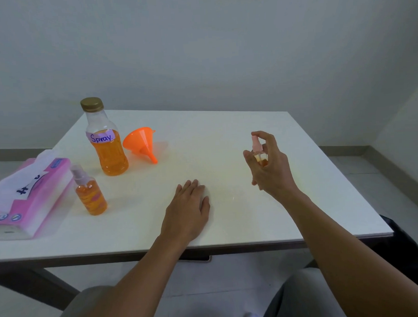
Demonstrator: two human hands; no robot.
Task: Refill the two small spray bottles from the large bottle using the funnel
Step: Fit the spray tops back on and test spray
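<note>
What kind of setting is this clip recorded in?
Probably a plain indoor room set up for recording: a bare white table against a blank wall, holding only a hand-labelled large bottle and an orange funnel.

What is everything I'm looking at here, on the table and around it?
Large bottle: one, clear with orange liquid, gold cap on, label reading "Spray", far left of table.
Funnel: one, orange, lying on its side right of the large bottle.
Small spray bottles: two, orange liquid; one standing at left with its pump on, one held up at right, low on liquid.
Tissue pack: one, pink and white, left table edge.
Table: one, white.
Left hand: flat on the table, empty.
Right hand: gripping the held small spray bottle.
</note>
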